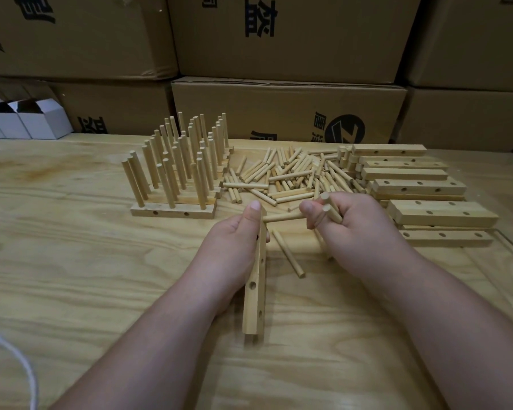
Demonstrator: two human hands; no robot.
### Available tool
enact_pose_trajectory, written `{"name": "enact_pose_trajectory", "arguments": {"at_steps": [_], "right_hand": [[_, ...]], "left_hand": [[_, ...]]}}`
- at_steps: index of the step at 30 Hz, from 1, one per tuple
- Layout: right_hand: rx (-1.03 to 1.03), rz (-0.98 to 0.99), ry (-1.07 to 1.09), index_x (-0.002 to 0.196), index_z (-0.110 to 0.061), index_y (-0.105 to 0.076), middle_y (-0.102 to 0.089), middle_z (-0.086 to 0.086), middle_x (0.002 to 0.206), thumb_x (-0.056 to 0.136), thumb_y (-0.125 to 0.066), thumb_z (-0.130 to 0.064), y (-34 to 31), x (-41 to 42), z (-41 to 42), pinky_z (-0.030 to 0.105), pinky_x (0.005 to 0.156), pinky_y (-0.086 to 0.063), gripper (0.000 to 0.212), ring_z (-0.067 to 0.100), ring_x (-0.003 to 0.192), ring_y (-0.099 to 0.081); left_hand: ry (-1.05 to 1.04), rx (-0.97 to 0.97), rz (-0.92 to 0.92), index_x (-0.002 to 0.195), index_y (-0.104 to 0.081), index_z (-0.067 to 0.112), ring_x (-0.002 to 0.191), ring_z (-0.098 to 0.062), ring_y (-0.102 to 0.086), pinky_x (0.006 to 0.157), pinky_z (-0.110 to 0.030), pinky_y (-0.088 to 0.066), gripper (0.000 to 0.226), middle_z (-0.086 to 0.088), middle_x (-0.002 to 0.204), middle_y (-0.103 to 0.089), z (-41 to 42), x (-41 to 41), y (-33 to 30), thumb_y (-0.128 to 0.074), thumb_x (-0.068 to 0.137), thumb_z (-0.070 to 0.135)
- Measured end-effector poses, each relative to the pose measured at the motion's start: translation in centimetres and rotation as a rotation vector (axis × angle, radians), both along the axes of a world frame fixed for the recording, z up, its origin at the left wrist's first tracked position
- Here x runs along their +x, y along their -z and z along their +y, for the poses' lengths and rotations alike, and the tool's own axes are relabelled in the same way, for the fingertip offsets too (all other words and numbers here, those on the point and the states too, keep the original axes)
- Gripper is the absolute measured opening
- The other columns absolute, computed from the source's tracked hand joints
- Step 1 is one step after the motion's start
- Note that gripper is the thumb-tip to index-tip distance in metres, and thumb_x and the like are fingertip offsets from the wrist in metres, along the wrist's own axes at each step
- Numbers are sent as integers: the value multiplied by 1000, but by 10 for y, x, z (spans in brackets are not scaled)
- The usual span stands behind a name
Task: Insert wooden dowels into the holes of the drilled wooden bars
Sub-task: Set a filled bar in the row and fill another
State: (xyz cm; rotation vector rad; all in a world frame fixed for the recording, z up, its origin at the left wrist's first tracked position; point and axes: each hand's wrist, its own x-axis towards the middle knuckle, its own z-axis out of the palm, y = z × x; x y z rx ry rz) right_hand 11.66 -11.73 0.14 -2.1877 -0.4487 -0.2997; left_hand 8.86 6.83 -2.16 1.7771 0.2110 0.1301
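**Dowel meets bar at mid-frame**

While only the head view is on offer, it shows enough to judge the risk: the dowel (pixel 282 217) lies nearly level, its left end at the top of the drilled bar (pixel 256 279), and if it meets the hole askew it may jam or skid off the wood. The spare dowels (pixel 330 209) bunched in the right hand (pixel 350 229) could also slip loose, since that fist is doing two jobs.

At centre frame the left hand (pixel 234 244) grips the bar's upper part, thumb along its top, the bar running down toward the lower edge. The right hand curls around the spares and pinches the working dowel. Finished bars (pixel 172 184) stand upper left on the desk (pixel 71 276); loose dowels (pixel 290 176) and undrilled-looking stock, the empty bars (pixel 421 187), lie upper right.
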Motion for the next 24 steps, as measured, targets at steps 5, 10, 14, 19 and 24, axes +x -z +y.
{"name": "enact_pose_trajectory", "arguments": {"at_steps": [5,10,14,19,24], "right_hand": [[-36,-24,-14,74,-14,-65,-63,-3,75,94,-55,-53,-4,-2,2,26,59,-44,45,15,72,-56],[-163,9,-46,81,-30,-68,-66,-21,84,96,-54,-53,-13,-3,4,16,60,-49,30,-1,85,-59],[-166,60,-110,92,-35,-65,-65,-15,87,96,-60,-47,-18,-2,2,36,70,-55,13,6,80,-60],[-182,31,-103,81,-30,-72,-70,-11,86,92,-68,-41,-23,-6,5,38,76,-57,17,6,81,-63],[-388,-129,-83,77,-26,-69,-61,-9,70,93,-66,-28,-29,-13,16,41,61,-54,16,11,66,-56]], "left_hand": [[-34,6,-1,67,-70,33,49,1,-58,62,-30,-40,57,13,53,-62,0,1,2,-38,97,70],[-129,49,11,75,-74,40,67,-7,-61,59,-30,-38,68,21,61,-66,0,3,4,-20,96,76],[-79,56,23,74,-74,41,50,1,-58,60,-31,-39,67,15,58,-66,1,3,5,-21,96,77],[-41,193,18,75,-69,46,61,-6,-62,60,-29,-39,61,18,63,-67,-2,4,7,-19,96,74],[-56,190,-9,70,-68,30,58,-9,-60,56,-29,-37,70,13,55,-64,-3,6,11,-20,98,72]]}}
